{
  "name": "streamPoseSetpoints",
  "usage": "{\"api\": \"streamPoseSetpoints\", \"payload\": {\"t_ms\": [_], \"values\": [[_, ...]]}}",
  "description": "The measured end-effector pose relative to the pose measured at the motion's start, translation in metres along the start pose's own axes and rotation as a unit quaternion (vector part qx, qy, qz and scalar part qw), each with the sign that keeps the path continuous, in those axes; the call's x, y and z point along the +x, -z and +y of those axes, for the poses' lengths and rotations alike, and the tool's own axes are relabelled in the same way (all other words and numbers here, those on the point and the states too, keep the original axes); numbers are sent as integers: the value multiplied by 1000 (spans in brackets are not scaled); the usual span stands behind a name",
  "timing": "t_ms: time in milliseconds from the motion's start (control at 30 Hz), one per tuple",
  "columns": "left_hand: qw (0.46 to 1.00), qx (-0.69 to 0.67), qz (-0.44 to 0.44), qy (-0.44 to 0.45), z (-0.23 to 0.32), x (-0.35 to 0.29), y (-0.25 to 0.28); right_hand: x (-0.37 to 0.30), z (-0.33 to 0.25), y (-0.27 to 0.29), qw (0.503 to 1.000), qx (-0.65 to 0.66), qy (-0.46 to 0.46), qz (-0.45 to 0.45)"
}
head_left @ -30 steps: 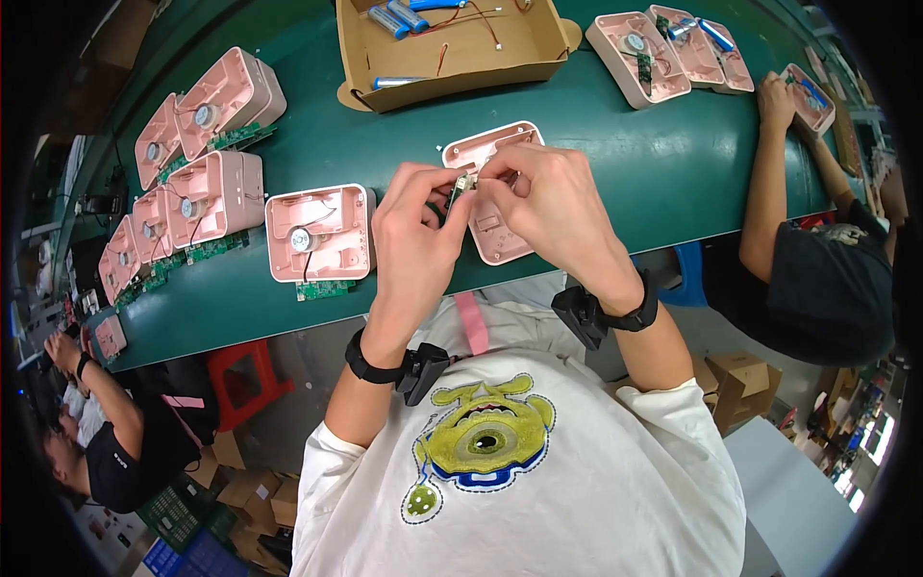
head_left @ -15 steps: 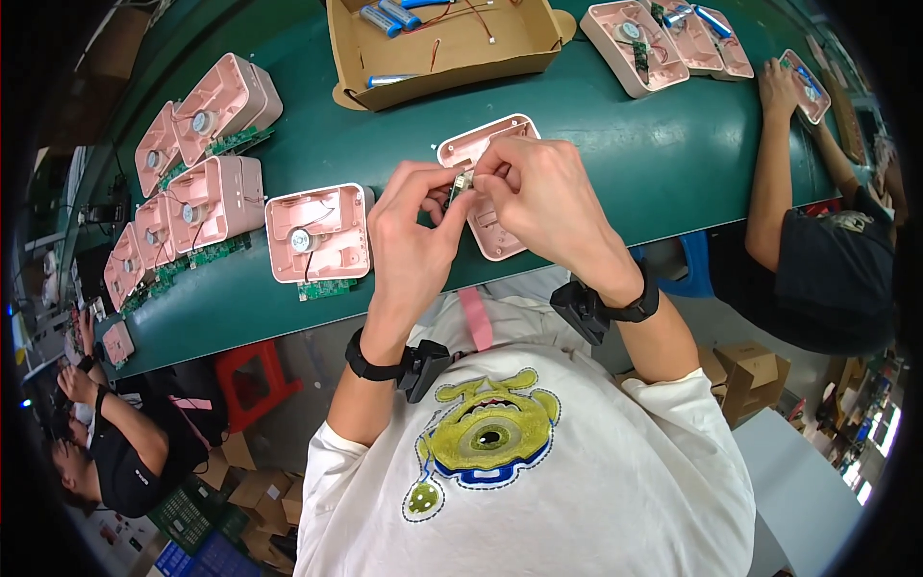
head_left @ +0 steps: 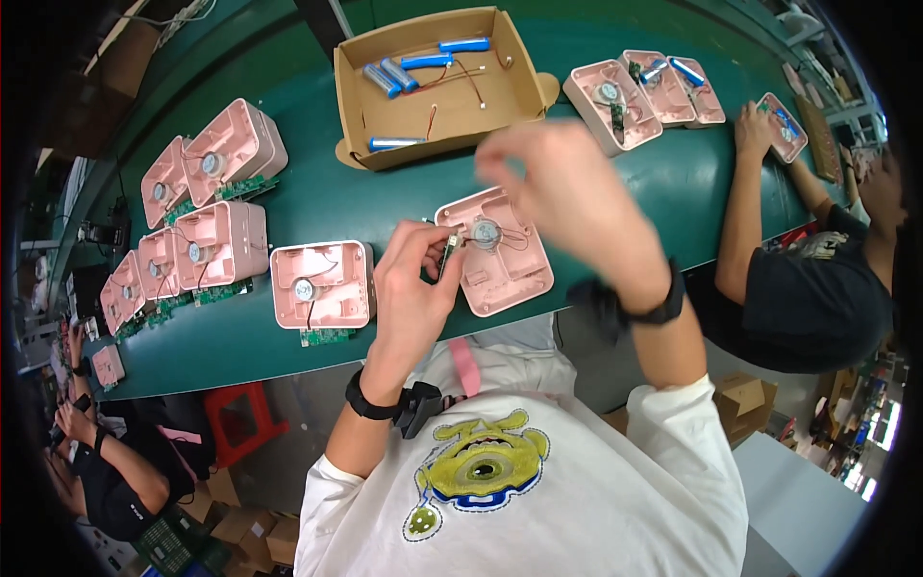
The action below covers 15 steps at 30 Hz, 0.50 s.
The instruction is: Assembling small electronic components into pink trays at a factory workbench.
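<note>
My left hand (head_left: 411, 284) pinches a small circuit board (head_left: 450, 252) wired to the open pink housing (head_left: 500, 250) lying on the green table (head_left: 385, 192). A round speaker sits inside that housing. My right hand (head_left: 562, 192) is lifted above the table, blurred, between the housing and the cardboard box (head_left: 433, 87); it holds nothing I can see. The box contains several blue cylindrical batteries (head_left: 385, 79) with red wires.
Another pink housing (head_left: 320, 286) lies left of my left hand, with several more stacked at the far left (head_left: 216, 192). More housings (head_left: 639, 91) lie at the right. A seated person (head_left: 808, 279) works at the right, another person (head_left: 106, 462) at the lower left.
My right hand has let go of the small part and lifted away toward the cardboard box. My left hand keeps the board over the housing.
</note>
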<state>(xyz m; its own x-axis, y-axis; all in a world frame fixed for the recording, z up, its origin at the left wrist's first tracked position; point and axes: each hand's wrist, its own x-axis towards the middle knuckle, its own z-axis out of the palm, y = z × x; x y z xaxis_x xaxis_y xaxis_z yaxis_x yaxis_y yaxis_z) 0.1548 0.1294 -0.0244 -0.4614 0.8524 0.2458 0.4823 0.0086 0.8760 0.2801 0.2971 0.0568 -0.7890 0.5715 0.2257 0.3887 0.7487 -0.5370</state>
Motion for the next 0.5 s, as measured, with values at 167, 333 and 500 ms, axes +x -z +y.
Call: {"api": "streamPoseSetpoints", "payload": {"t_ms": [167, 333, 500], "values": [[1000, 9, -1, -7, 9, 2, 1, 112, 55, 8, 982, -179, -31, -51], [1000, 0, -3, 2, 7, 3, 0, 168, 74, -25, 975, -165, -95, -112], [1000, -8, -8, 8, 4, 3, 3, 160, 75, -25, 998, -32, -21, -45]]}}
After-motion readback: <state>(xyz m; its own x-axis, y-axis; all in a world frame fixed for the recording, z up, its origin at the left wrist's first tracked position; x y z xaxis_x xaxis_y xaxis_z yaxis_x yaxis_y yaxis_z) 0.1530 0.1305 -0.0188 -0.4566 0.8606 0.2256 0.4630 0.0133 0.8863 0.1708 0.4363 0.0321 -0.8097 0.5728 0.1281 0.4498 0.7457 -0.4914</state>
